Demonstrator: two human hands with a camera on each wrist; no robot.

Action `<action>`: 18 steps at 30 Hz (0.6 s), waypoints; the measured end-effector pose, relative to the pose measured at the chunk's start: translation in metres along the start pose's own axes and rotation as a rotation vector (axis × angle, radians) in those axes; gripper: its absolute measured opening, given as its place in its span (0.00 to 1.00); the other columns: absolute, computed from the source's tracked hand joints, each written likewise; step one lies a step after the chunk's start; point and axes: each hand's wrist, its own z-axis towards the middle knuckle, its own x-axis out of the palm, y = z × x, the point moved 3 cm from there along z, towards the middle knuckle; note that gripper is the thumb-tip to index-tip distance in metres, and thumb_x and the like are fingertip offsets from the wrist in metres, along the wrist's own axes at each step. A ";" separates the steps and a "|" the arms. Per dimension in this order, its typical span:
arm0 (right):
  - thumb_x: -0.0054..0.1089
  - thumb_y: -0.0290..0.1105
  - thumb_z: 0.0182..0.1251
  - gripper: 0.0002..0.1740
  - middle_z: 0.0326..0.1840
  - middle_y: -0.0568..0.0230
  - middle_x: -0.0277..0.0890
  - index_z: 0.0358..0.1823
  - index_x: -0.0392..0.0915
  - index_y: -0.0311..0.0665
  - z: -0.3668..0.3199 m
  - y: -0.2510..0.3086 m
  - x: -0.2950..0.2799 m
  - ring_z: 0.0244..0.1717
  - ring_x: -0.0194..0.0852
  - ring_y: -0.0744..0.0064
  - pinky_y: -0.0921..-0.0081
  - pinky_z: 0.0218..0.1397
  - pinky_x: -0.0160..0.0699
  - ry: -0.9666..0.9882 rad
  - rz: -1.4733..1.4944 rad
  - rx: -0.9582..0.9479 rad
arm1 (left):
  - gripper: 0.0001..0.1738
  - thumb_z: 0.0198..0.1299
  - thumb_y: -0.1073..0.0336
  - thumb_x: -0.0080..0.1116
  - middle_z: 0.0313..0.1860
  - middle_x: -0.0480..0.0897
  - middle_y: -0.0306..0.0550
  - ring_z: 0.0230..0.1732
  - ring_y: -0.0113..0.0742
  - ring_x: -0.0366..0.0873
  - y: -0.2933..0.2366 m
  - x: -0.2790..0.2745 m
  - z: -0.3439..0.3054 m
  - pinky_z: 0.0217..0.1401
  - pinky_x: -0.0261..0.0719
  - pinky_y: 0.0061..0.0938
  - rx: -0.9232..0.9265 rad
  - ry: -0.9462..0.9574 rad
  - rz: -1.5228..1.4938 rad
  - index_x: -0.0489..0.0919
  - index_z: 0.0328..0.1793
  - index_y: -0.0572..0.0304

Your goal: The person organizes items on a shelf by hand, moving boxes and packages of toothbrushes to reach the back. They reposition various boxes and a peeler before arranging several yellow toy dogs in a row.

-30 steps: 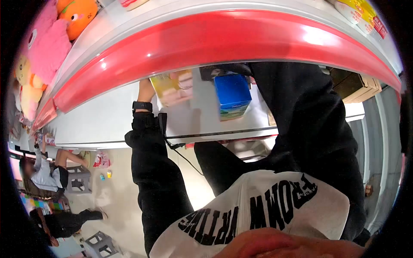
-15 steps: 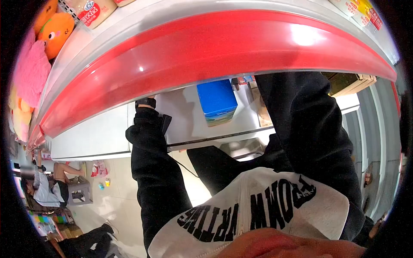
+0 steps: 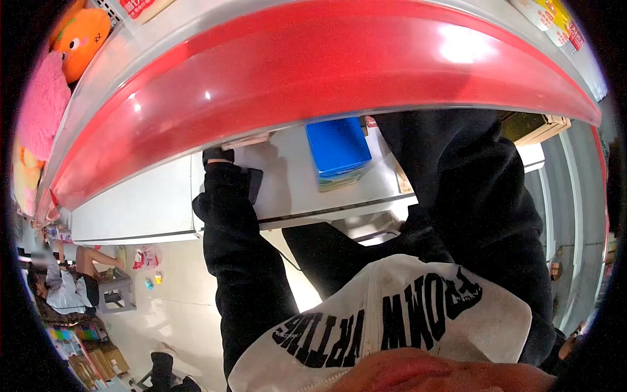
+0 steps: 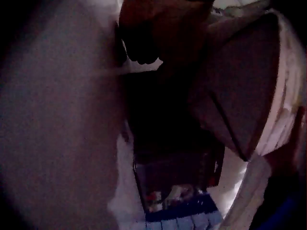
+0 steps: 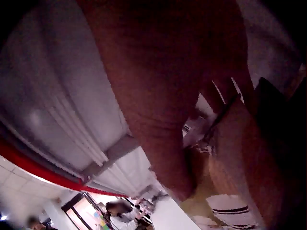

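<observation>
Head view: we're reaching both black sleeves (image 3: pixel 243 228) under red shelf edge (image 3: pixel 281 78); 1 blue box (image 3: pixel 336 147) is standing between them on white surface (image 3: pixel 287 196).
Left wrist: left hand (image 4: pixel 168 31) is showing darkly; we're unable to tell grip.
Right wrist: right hand (image 5: pixel 163 91) is gripping yellowish package (image 5: pixel 235 165).
</observation>
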 end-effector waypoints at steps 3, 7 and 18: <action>0.70 0.54 0.57 0.35 0.50 0.51 0.79 0.56 0.76 0.34 -0.001 0.010 0.000 0.51 0.79 0.57 0.67 0.56 0.78 -0.007 -0.015 -0.008 | 0.21 0.62 0.64 0.60 0.49 0.83 0.51 0.50 0.37 0.80 0.017 -0.021 -0.022 0.55 0.77 0.32 0.069 0.028 0.190 0.76 0.58 0.68; 0.70 0.54 0.57 0.35 0.50 0.51 0.79 0.56 0.76 0.34 0.010 0.036 -0.002 0.51 0.79 0.57 0.67 0.57 0.78 0.001 -0.061 -0.050 | 0.18 0.65 0.63 0.57 0.50 0.84 0.54 0.52 0.47 0.81 0.020 -0.059 -0.047 0.57 0.76 0.36 -0.019 -0.379 0.058 0.78 0.56 0.66; 0.71 0.54 0.57 0.35 0.51 0.50 0.78 0.56 0.76 0.34 0.059 0.100 -0.019 0.52 0.79 0.56 0.67 0.58 0.78 0.110 -0.224 -0.107 | 0.47 0.48 0.76 0.73 0.63 0.76 0.50 0.66 0.40 0.71 -0.083 -0.060 -0.065 0.69 0.70 0.35 -0.122 0.004 -0.767 0.60 0.74 0.64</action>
